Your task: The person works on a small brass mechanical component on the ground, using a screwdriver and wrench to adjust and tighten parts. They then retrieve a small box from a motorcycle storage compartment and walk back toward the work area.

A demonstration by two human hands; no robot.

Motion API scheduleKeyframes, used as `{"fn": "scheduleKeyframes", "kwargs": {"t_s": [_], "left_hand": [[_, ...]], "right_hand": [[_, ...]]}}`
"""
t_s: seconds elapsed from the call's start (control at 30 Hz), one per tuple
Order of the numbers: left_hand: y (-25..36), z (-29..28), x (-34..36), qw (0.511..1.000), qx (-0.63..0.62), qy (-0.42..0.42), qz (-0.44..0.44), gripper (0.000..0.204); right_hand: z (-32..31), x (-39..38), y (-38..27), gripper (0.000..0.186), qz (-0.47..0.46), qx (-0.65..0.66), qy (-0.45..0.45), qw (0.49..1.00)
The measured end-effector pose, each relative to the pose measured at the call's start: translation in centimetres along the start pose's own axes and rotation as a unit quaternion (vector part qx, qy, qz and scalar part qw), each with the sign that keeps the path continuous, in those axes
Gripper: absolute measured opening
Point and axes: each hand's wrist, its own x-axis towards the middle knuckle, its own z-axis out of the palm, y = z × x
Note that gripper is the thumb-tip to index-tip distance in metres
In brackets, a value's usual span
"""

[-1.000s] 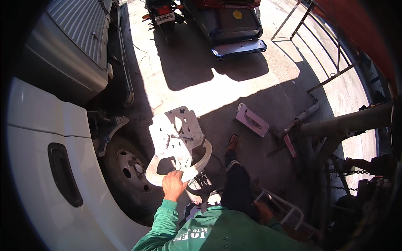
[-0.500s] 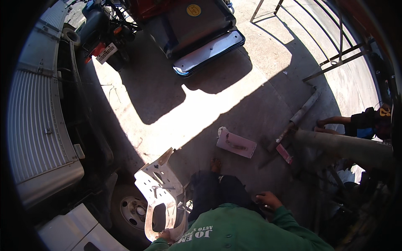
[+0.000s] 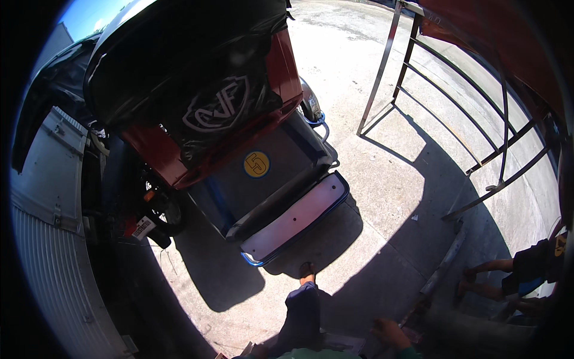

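My right hand (image 3: 390,334) swings at my right side near the lower edge, dim and a little blurred. Its fingers look loose and apart, with nothing seen in them. My left hand is out of the picture. Just the tip of the pale metal bracket (image 3: 248,349) shows at the bottom edge, left of my leg. One foot in a sandal (image 3: 307,272) is set forward on the concrete, close to the rear of a red and black tricycle sidecar (image 3: 275,161). A pale bumper panel (image 3: 296,218) with blue trim runs across that rear end.
On the left stands a ribbed metal vehicle body (image 3: 48,269), with a parked motorcycle (image 3: 156,209) beyond it. A metal frame (image 3: 448,113) of bars rises at the right. Below it lies a pipe (image 3: 443,263) on the ground, and another person's arms (image 3: 487,278) reach in nearby.
I have stepped forward and my view has tilted up, so the sidecar looks nearer. My left hand and most of the bracket it held have dropped out of view.
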Motion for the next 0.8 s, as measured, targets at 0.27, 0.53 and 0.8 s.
{"fn": "scheduleKeyframes", "kwargs": {"t_s": [0.27,0.53,0.8], "left_hand": [[29.2,-31.7,9.5,0.909,-0.367,0.198,0.011,0.045],[41.8,-49.9,21.5,0.978,0.025,0.202,-0.05,0.063],[68.5,-61.8,36.7,0.956,-0.248,0.159,0.012,0.052]], "right_hand": [[-8.2,5.2,15.5,0.052,0.184,0.068,-0.073,0.978],[-34.4,19.7,15.4,0.053,0.31,0.052,-0.102,0.944],[-66.7,57.0,8.0,0.047,0.124,0.125,0.002,0.984]]}}
